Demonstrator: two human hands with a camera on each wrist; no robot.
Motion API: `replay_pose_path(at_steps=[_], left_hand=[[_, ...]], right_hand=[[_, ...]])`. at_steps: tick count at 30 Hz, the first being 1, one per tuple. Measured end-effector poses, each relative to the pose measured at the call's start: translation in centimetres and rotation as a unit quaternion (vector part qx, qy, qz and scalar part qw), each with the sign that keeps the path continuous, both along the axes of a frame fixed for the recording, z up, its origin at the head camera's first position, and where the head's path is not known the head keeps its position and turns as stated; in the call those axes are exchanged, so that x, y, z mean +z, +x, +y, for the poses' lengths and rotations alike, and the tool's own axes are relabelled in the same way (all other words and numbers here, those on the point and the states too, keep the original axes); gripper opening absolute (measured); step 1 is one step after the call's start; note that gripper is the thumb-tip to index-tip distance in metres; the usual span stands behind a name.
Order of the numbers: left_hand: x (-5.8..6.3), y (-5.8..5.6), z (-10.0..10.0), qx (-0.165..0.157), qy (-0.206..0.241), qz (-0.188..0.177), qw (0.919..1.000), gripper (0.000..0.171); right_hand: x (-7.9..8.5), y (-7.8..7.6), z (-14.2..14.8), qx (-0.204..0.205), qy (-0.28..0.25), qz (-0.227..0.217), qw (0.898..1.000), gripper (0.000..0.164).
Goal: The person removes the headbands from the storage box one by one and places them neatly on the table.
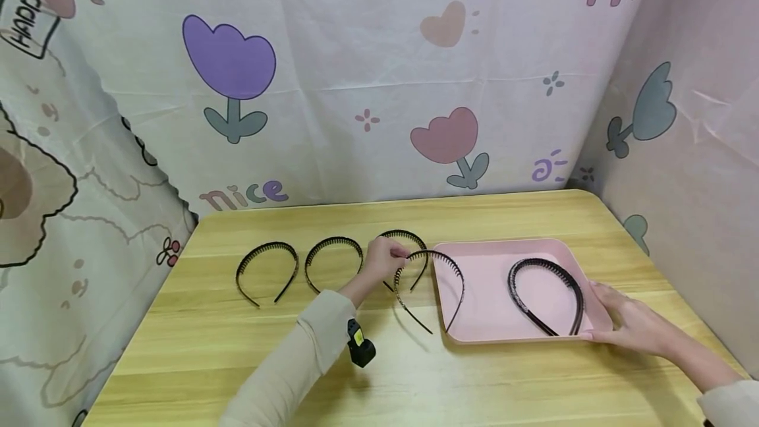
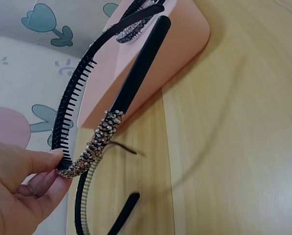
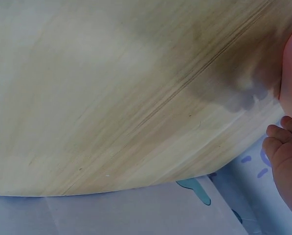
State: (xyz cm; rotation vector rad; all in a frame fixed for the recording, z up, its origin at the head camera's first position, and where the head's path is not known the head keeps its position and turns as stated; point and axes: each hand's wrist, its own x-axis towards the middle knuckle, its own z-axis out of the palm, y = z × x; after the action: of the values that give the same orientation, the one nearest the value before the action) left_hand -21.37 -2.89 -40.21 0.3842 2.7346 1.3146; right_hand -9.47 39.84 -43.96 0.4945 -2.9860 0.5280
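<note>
My left hand (image 1: 379, 261) pinches a black toothed headband (image 1: 462, 282) by the top of its arch, between thumb and fingers. In the left wrist view, sparkling stones (image 2: 102, 130) cover its outer side, small comb teeth line the inside, and its plain black ends point away from the hand. The headband overlaps the left end of a pink tray (image 1: 477, 295) in the head view. Black headbands (image 1: 578, 292) lie closely stacked in the tray's right part. My right hand (image 1: 631, 321) holds the tray's right end, thumb at the front corner and fingers along the side.
Left of the tray, three more headbands lie on the wooden table (image 1: 196, 348): one at the far left (image 1: 268, 246), a middle one (image 1: 335, 240) partly behind my left arm, and one (image 1: 404, 234) behind my left hand. Patterned cloth (image 1: 332, 143) hangs behind and beside the table.
</note>
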Motion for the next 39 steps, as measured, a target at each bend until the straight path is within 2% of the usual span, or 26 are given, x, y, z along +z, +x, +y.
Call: replay_pose_path(at_steps=[8, 19, 24, 32, 39], left_hand=[[0.0, 0.3, -2.0, 0.015, 0.002, 0.000, 0.9999, 0.013], [-0.2, 1.3, -4.1, 0.034, 0.021, 0.009, 0.9992, 0.011], [-0.5, 1.7, -4.8, 0.034, 0.011, 0.010, 0.9993, 0.012], [-1.2, 3.2, -5.3, 0.031, 0.013, -0.011, 0.9994, 0.012], [-1.7, 4.5, -5.5, 0.020, 0.008, 0.000, 0.9998, 0.009]], right_hand=[[0.1, -0.2, 0.1, 0.004, 0.003, -0.002, 1.000, 0.093], [0.4, -0.4, -0.1, 0.016, 0.008, 0.008, 1.000, 0.093], [0.6, -0.5, 0.0, 0.018, 0.012, -0.001, 1.000, 0.093], [0.8, -0.6, 0.0, 0.022, 0.012, -0.004, 1.000, 0.092], [0.8, -0.5, -0.1, 0.014, 0.015, -0.026, 0.999, 0.092]])
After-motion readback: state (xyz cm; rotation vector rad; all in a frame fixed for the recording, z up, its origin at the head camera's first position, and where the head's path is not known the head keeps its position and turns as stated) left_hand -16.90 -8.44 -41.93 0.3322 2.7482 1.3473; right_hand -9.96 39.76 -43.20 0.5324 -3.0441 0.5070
